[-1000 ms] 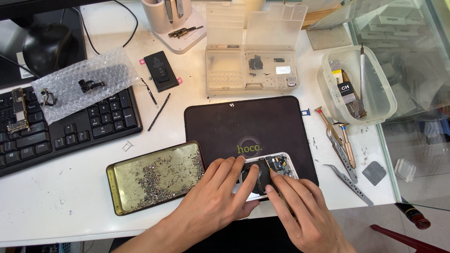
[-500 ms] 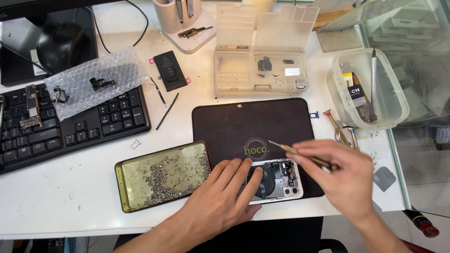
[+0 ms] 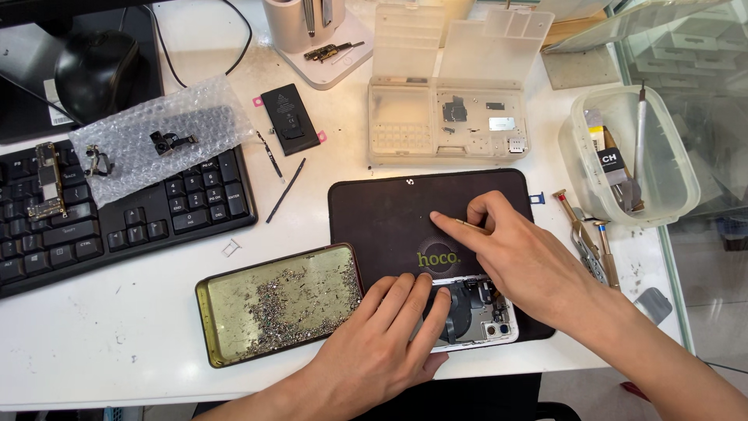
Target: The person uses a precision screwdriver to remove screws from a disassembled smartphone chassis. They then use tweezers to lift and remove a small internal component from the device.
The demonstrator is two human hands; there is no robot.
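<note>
Under the left hand (image 3: 382, 343) lies the opened phone (image 3: 477, 316), right hand (image 3: 518, 253) just above.

the opened phone (image 3: 475, 316) shows dull grey metal and dark matt parts inside a pale glossy rim, lying on a black, smooth matt mat (image 3: 382, 214). beside it the shallow tray (image 3: 214, 292) looks like brassy, glossy metal strewn with tiny shiny metal screws (image 3: 292, 308). the parts box (image 3: 444, 117) and tub (image 3: 662, 164) are cloudy clear plastic, and the surface (image 3: 101, 343) is white, smooth and scuffed.
</note>
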